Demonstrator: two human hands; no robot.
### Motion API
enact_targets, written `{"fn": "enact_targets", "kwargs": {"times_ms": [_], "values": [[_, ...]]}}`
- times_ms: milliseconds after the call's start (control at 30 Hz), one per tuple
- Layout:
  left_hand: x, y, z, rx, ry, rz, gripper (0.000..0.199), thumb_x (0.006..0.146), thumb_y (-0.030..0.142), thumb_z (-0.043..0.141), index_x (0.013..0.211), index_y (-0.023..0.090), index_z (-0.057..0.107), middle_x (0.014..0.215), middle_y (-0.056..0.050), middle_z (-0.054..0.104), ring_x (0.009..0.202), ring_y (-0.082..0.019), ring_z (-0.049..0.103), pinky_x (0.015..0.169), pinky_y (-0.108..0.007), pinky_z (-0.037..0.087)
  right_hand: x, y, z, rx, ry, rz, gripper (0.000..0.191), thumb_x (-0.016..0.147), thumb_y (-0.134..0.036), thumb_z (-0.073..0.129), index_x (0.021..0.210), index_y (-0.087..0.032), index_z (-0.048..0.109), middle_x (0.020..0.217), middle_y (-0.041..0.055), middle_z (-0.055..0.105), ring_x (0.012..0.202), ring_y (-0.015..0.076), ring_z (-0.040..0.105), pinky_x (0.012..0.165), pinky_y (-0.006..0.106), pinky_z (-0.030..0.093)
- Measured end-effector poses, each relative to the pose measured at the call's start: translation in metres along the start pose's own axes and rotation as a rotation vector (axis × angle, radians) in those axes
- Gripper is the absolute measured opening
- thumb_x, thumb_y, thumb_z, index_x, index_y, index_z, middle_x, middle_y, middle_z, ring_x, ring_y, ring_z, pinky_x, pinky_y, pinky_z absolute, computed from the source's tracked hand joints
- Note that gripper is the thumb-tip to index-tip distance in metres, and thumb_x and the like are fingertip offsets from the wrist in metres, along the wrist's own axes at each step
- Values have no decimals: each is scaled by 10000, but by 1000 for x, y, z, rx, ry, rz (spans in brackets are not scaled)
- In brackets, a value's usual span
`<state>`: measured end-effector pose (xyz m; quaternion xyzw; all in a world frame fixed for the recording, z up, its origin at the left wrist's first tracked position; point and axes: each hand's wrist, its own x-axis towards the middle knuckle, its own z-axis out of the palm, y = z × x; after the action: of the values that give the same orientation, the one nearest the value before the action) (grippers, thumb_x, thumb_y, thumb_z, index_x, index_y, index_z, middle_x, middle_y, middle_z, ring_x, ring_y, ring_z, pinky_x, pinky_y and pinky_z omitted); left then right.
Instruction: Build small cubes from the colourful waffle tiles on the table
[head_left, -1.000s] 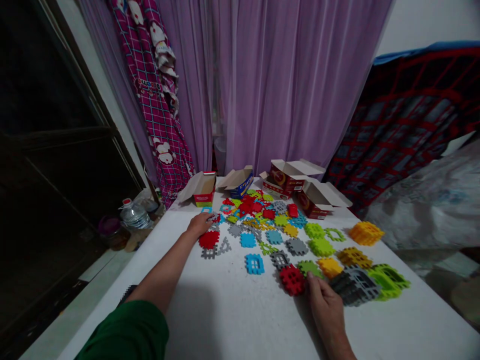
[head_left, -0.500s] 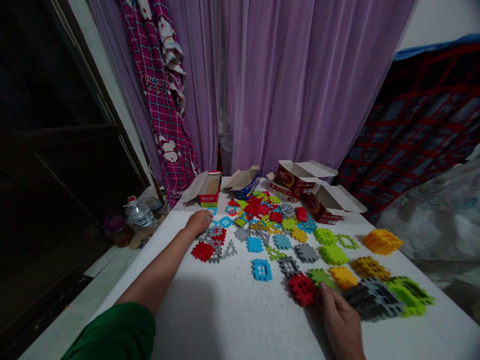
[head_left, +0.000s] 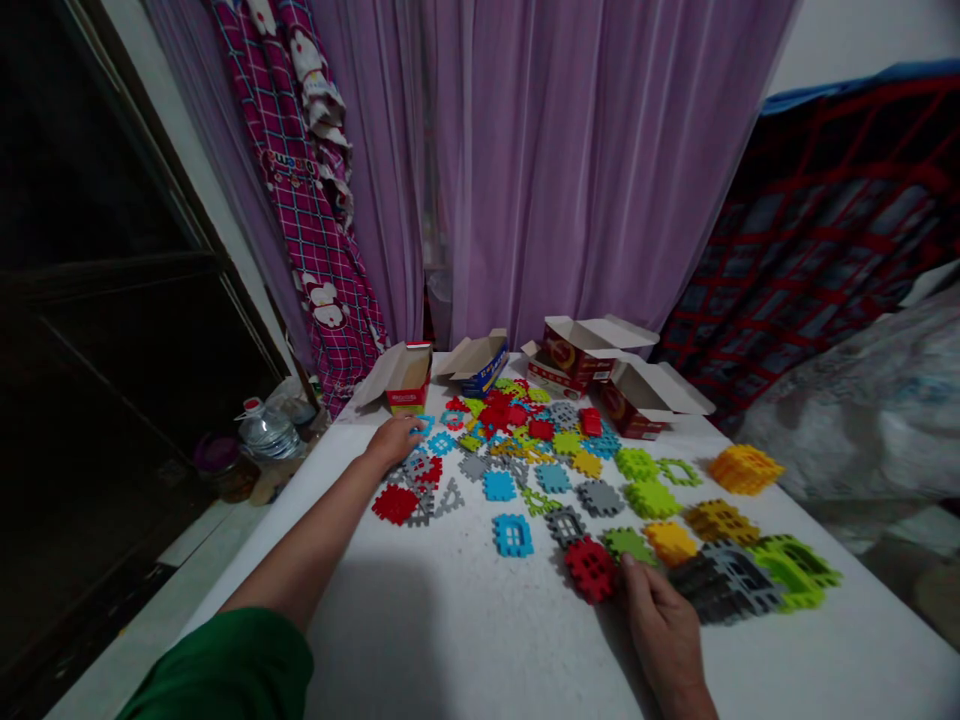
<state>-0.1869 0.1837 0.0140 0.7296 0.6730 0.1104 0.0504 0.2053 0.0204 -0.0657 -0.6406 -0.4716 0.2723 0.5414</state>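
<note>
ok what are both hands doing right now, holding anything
left hand: fingers curved down near plastic waffle blocks, cannot tell if holding one
right hand: open, holding nothing visible, beside a red waffle block

Open boxes (head_left: 570,350) stand along the far edge of the table (head_left: 465,650), with waffle blocks (head_left: 513,535) spread before them. Stacked blocks (head_left: 720,590) lie at lower right; a bottle (head_left: 268,435) stands beyond the table's left edge, curtains (head_left: 592,170) behind.

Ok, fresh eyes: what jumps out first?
Bright plastic waffle-block tiles spread across the white table grab the eye, with a grey stack at the right. Opened red cardboard boxes stand behind them, and a purple curtain fills the background.
</note>
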Motion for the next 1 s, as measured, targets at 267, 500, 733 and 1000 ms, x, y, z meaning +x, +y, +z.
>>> {"fn": "enact_targets", "kwargs": {"times_ms": [267, 500, 733, 1000], "values": [[-104, 67, 7, -140, 18, 278, 149, 881, 301, 596, 984, 237, 682, 1253, -76, 640, 1180, -232, 582, 1006, -363, 450, -4, -15, 1, 14, 32, -32, 509, 804, -640, 547, 538, -223, 422, 525, -43, 366, 541, 127, 371, 526, 261, 316], [-139, 108, 31, -101, 33, 95, 164, 831, 350, 696, 758, 205, 670, 1297, -87, 622, 1229, -288, 532, 1056, -486, 365, 2, -10, -4, 6, -38, -56, 532, 781, -663, 555, 513, -231, 398, 500, -45, 353, 512, 120, 354, 491, 266, 306], [-154, 85, 23, -135, 69, 28, 188, 906, 379, 592, 849, 226, 685, 1241, -61, 653, 1179, -252, 563, 1003, -431, 392, 2, -11, -4, 11, -43, -29, 519, 783, -660, 538, 519, -238, 389, 509, -48, 338, 519, 122, 346, 501, 274, 297], [-166, 82, 22, -115, 76, 48, 188, 888, 384, 596, 962, 255, 711, 1074, -49, 671, 1050, -237, 591, 929, -389, 412, -6, -20, 0, 20, 35, -52, 507, 818, -629, 520, 539, -236, 365, 521, -54, 321, 544, 118, 336, 536, 270, 287]]}}
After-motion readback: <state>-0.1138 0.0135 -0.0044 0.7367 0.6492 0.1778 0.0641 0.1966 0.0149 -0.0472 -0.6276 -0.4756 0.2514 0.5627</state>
